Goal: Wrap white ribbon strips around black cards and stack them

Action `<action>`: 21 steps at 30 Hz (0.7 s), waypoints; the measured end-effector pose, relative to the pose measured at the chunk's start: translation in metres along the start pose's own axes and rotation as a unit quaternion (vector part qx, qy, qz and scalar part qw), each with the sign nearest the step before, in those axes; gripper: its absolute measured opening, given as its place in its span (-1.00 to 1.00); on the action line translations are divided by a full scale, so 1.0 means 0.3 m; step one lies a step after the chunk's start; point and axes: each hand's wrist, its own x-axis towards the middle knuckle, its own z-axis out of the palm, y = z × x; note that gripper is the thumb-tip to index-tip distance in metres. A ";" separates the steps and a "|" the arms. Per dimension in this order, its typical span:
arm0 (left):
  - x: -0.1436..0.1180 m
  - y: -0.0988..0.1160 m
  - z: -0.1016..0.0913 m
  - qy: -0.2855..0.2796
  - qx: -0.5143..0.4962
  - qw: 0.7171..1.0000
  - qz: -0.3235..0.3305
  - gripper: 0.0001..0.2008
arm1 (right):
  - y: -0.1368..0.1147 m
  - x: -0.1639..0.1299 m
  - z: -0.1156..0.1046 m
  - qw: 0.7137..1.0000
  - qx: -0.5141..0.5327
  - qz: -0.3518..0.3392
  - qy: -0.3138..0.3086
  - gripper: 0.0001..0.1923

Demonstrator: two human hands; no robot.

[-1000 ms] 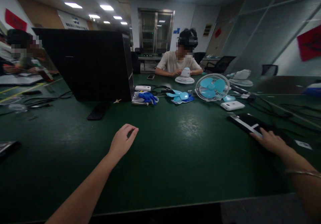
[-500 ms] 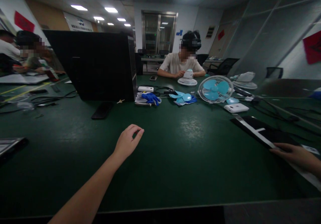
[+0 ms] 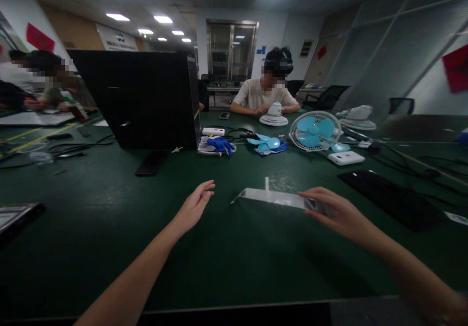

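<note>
fingers (image 3: 321, 193) of our right hand (image 3: 340, 214) were pinching the right end of a pale, shiny strip (image 3: 272, 197), thumb below and the rest above. we held it out over the table (image 3: 234, 262), roughly level, in front of us and between our two hands. a short white tab stood up from its far edge, and its left end bent down to a thin point; we could not tell whether that tip touched the table.

our left hand (image 3: 192, 209) held nothing. its fingers were loosely extended with slight gaps, the thumb apart beneath them, all pointing toward the strip's bent end without touching it.

to the right of our right hand lay a flat black slab (image 3: 387, 197), with a white device (image 3: 346, 158) just beyond it. past that we had a fan (image 3: 315, 130) with blue blades standing tilted in its white cage, and left of it a loose blue fan blade (image 3: 266, 143) resting on some cloth. blue-and-white gloves (image 3: 221, 145) lay further left, near a big black case (image 3: 146, 97); keys (image 3: 177, 149) and a dark phone (image 3: 148, 164) sat before it. across from us a co-worker (image 3: 261, 94) had hands at a second fan (image 3: 274, 114), grille down.
</note>
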 end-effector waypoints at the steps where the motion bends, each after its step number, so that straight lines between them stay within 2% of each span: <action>1: -0.002 0.007 0.000 -0.015 -0.024 1.000 -0.006 -0.56 | -0.062 0.003 0.024 1.000 0.015 -0.014 -0.010 -0.54; 3: -0.009 0.025 -0.002 -0.077 -0.083 0.992 -0.060 -0.57 | -0.148 0.001 0.064 0.998 0.037 -0.032 -0.031 -0.58; 5: -0.018 0.043 -0.006 -0.163 -0.114 0.974 -0.112 -0.56 | -0.189 -0.004 0.099 0.997 0.044 -0.050 -0.049 -0.62; 7: -0.027 0.057 -0.009 -0.223 -0.112 0.958 -0.140 -0.58 | -0.196 -0.005 0.129 0.996 0.026 -0.066 -0.058 -0.62; 10: -0.031 0.065 -0.014 -0.247 -0.096 0.954 -0.142 -0.63 | -0.148 0.005 0.151 0.992 -0.066 -0.072 -0.086 -0.59; 13: -0.026 0.068 -0.017 -0.224 -0.093 0.961 -0.134 -0.61 | -0.001 0.020 0.125 0.982 -0.151 -0.052 -0.105 -0.49; 15: -0.020 0.068 -0.019 -0.206 -0.089 0.965 -0.136 -0.61 | 0.156 0.024 0.080 0.982 -0.175 0.016 -0.074 -0.43; 16: -0.017 0.068 -0.020 -0.199 -0.087 0.966 -0.138 -0.61 | 0.245 0.021 0.052 0.976 -0.193 0.088 -0.047 -0.41; 17: -0.014 0.067 -0.021 -0.194 -0.083 0.967 -0.141 -0.62 | 0.334 0.015 0.021 0.959 -0.212 0.187 -0.007 -0.38; 18: -0.012 0.066 -0.022 -0.189 -0.080 0.968 -0.142 -0.64 | 0.421 0.005 -0.011 0.943 -0.222 0.249 0.017 -0.30; 21: -0.007 0.057 -0.027 -0.180 -0.068 0.972 -0.138 -0.69 | 0.630 -0.040 -0.091 0.892 -0.233 0.381 0.065 -0.18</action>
